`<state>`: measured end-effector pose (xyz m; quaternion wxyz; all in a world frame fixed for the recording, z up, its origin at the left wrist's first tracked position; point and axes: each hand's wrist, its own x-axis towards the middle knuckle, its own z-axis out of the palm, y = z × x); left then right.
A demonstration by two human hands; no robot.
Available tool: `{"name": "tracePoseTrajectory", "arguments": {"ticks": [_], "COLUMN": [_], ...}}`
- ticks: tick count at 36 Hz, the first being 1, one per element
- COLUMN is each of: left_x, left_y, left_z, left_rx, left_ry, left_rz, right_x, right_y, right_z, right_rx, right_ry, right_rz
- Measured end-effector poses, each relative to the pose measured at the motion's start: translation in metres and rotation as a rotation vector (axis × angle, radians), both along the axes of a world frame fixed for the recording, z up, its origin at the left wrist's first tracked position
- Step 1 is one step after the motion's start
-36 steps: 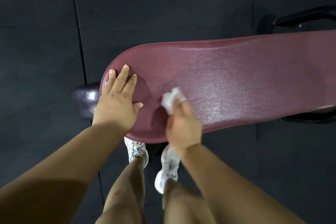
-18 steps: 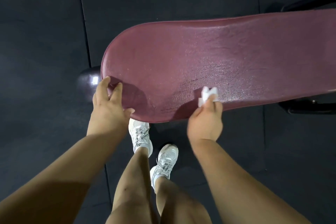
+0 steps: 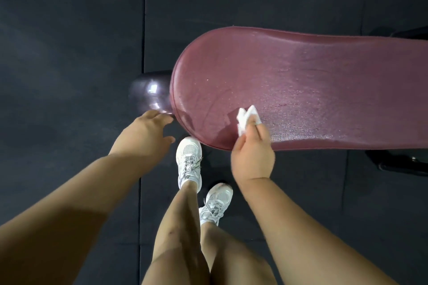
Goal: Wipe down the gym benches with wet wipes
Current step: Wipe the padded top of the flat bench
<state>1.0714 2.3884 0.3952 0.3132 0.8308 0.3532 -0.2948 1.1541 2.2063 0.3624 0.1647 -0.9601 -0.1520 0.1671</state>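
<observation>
Your left hand (image 3: 147, 133) hangs over the dark floor mat (image 3: 69, 53), off the rounded end of the bench at about its 8 o'clock. Its fingers are loosely spread and hold nothing; the fingertips reach toward the shiny dark rounded part (image 3: 150, 91) that sticks out from under the bench end, and you cannot tell from here whether they touch it.

Just to the right, the maroon bench pad (image 3: 301, 81), your tabletop for this job, runs from that rounded end away to 3 o'clock and out of view. Its surface glistens with fine wet specks over most of the width.

Below the pad's near edge, at 6 o'clock from the rounded end, your two white sneakers (image 3: 190, 161) stand on the mat, one ahead of the other.

Your right hand (image 3: 253, 155) sits at the near edge of the pad, fingers curled and pinching a crumpled white wet wipe (image 3: 246, 119). The wipe sticks out of the fingertips at the hand's 11 o'clock and lies over the pad surface, just inside the near edge; whether it presses on the pad cannot be told.

At the far right, near 4 o'clock, part of the black bench frame (image 3: 403, 164) shows under the pad.
</observation>
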Motion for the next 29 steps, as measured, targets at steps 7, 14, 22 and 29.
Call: {"name": "tracePoseTrajectory", "arguments": {"ticks": [7,14,22,29], "left_x": [-0.016,-0.013,-0.004,-0.012], "left_y": [0.017,0.035,0.043,0.051], "left_z": [-0.001,-0.003,-0.009,-0.011], "left_rx": [-0.071,-0.065,-0.100,-0.115], "left_ry": [0.143,0.144,0.166,0.229], "left_rz": [0.039,0.082,0.058,0.027], "right_x": [-0.012,0.083,0.024,0.084], "right_y": [0.035,0.047,0.089,0.093], "right_z": [-0.011,-0.004,-0.013,-0.004], "right_rx": [0.092,-0.081,0.011,-0.042], "right_ry": [-0.142,-0.187,-0.143,-0.185], "right_rz": [0.708,0.385,0.522,1.065]}}
